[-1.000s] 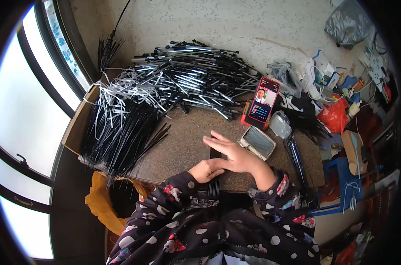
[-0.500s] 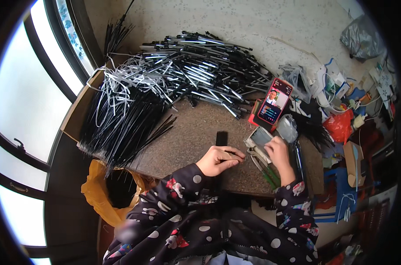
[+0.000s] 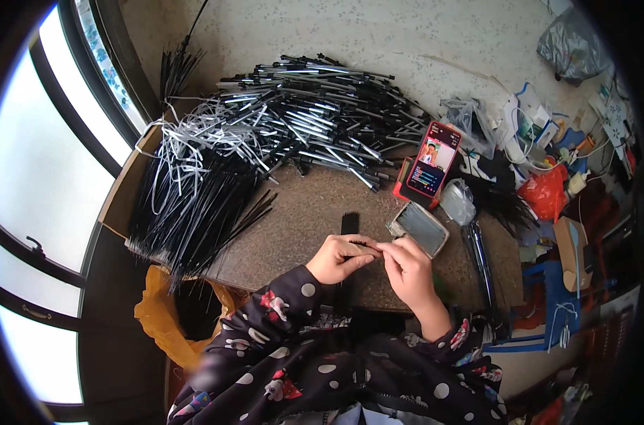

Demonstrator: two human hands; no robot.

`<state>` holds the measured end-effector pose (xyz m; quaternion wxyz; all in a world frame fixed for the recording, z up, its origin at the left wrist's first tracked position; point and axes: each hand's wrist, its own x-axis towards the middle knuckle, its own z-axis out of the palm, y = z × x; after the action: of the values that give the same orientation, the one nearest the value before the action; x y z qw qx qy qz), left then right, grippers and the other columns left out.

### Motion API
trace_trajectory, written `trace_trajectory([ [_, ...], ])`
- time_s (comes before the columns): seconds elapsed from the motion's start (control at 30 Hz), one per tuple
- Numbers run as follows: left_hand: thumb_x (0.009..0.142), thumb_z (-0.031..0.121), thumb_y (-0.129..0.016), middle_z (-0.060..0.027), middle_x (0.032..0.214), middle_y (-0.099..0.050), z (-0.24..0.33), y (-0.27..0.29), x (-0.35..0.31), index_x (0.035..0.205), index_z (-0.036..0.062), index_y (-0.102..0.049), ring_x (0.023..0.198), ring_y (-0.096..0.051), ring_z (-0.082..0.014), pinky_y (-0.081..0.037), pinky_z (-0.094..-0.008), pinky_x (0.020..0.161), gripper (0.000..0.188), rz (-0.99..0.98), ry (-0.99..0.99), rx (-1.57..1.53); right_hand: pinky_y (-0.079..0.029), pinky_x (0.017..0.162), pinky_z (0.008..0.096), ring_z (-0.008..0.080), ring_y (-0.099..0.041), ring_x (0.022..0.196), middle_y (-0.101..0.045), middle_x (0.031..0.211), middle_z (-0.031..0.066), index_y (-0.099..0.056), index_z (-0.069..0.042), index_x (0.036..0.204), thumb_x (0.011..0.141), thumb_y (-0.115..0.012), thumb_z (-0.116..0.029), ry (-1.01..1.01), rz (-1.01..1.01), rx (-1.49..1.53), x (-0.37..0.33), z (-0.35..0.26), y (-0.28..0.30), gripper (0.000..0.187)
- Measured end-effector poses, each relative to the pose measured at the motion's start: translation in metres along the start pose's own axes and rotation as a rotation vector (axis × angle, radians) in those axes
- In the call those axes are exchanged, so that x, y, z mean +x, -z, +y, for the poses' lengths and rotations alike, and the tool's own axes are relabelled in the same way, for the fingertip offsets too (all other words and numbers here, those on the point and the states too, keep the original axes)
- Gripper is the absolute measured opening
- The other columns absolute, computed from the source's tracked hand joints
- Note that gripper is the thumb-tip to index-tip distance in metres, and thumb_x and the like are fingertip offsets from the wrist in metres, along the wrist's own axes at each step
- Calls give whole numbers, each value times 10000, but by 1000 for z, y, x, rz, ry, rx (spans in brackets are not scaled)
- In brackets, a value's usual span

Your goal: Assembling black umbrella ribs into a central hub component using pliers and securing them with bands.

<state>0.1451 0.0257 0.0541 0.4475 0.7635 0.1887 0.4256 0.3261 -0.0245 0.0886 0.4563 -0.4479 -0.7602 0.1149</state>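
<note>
My left hand (image 3: 342,259) is over the near part of the brown speckled tabletop (image 3: 304,212), thumb and fingers pressed together. My right hand (image 3: 410,275) meets it, thumb and forefinger pinched at the left fingertips. Whatever is between the fingers is too small to make out. Just beyond my left hand, a flat black strip with a comb-like end (image 3: 349,222) shows, its lower part covered by the hand. A shallow grey rectangular tray (image 3: 442,245) lies beyond my right hand. Green-handled pliers (image 3: 442,287) are mostly hidden behind that hand.
A big heap of black and silver rods (image 3: 315,117) covers the back. Black thin strips (image 3: 194,212) and white ribbons (image 3: 194,138) fill a carton at left. A phone (image 3: 433,159) leans on a red box. A yellow bag (image 3: 159,304) hangs below the table's left edge.
My right hand has moved left from over the tray and pliers to my left fingertips. The tray is now uncovered. My left hand stays pinched in nearly the same place.
</note>
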Motion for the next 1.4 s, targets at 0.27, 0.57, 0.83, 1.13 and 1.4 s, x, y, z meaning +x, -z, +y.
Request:
trace_trajectory([
  [0.27, 829, 58, -609, -159, 966, -643, 0, 0, -4, 950, -18, -670, 871, -631, -277, -494, -323, 757, 156, -10, -11, 7, -454, 583, 346, 286, -560, 661, -563, 759, 124, -636, 2, 905, 765, -604, 38, 54, -6, -29, 2, -4, 0, 148],
  [0.57, 843, 87, -609, -175, 984, -639, 0, -6, -8, 959, -14, -670, 876, -628, -290, -491, -336, 765, 166, -36, -55, 19, -462, 599, 335, 266, -560, 689, -567, 771, 109, -645, -15, 960, 740, -601, 53, 74, -95, 31, 10, -3, 3, 235],
  [0.83, 844, 74, -608, -159, 998, -636, 0, 4, -8, 972, 5, -669, 884, -628, -281, -490, -331, 773, 158, -72, -28, 11, -465, 640, 334, 250, -558, 717, -576, 799, 98, -645, -26, 956, 725, -616, 48, 381, -161, -66, 26, 1, 11, 244],
  [1.13, 854, 74, -604, -162, 1016, -627, 2, 7, -9, 977, -1, -671, 907, -619, -280, -481, -324, 799, 159, -165, -4, -77, -455, 631, 302, 215, -550, 719, -577, 825, 77, -649, -20, 929, 742, -608, 70, 230, -264, 171, 22, 17, 13, 212],
  [1.4, 842, 76, -624, -158, 1025, -616, -1, -2, -17, 975, 4, -669, 943, -602, -280, -469, -336, 818, 159, -49, -25, -48, -464, 685, 338, 269, -565, 772, -578, 838, 97, -643, 0, 912, 779, -580, 42, -235, -168, 191, 14, -27, -2, 152],
])
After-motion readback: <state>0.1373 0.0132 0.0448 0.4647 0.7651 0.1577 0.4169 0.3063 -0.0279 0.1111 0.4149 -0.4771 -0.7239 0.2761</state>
